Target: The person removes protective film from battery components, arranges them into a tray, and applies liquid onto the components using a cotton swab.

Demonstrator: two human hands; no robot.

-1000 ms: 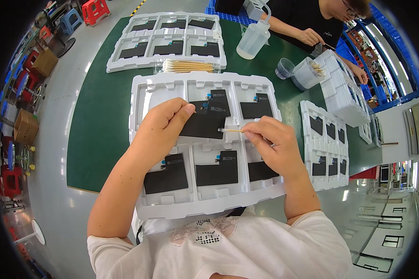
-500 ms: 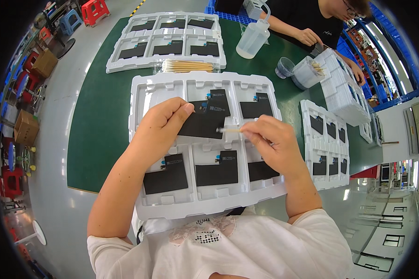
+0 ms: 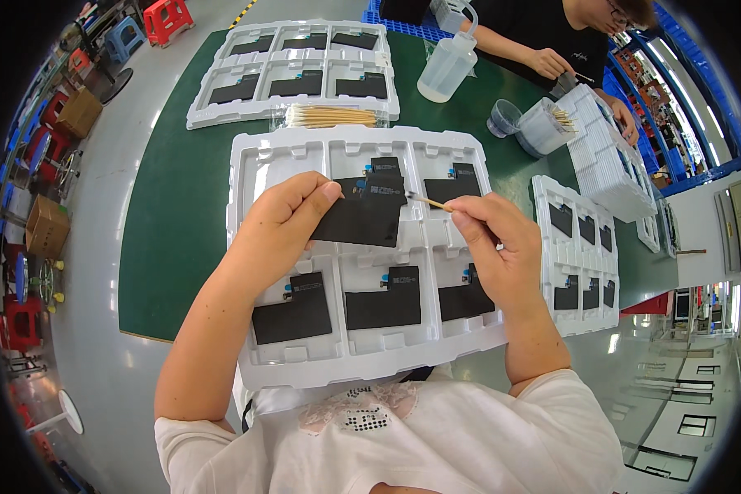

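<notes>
1. Left hand (image 3: 284, 222) pinches a thin, flat black L-shaped part (image 3: 362, 216) by its edge above the white moulded tray (image 3: 247, 247).
2. Right hand (image 3: 494, 247) is closed round a slim wooden swab stick (image 3: 428, 201), tip touching the part.
3. It looks light, thin and possibly bendable; edge holds seem safest.

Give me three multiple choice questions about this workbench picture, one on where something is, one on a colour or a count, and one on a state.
1. Where does the bundle of wooden swabs lie?
A. Between the two white trays
B. Inside the plastic jug
C. On the floor

2. How many black parts fill the near row of the white tray in front of the person?
A. One
B. Three
C. Six

3. How is the black part in the left hand placed?
A. Flat in its pocket
B. Lifted above the tray
C. Lying on the green mat

Answers:
1. A, the bundle sits on the mat between the far tray and the near one.
2. B, three pockets each hold one.
3. B, the left hand pinches it clear while the right hand touches a swab to it.
</notes>
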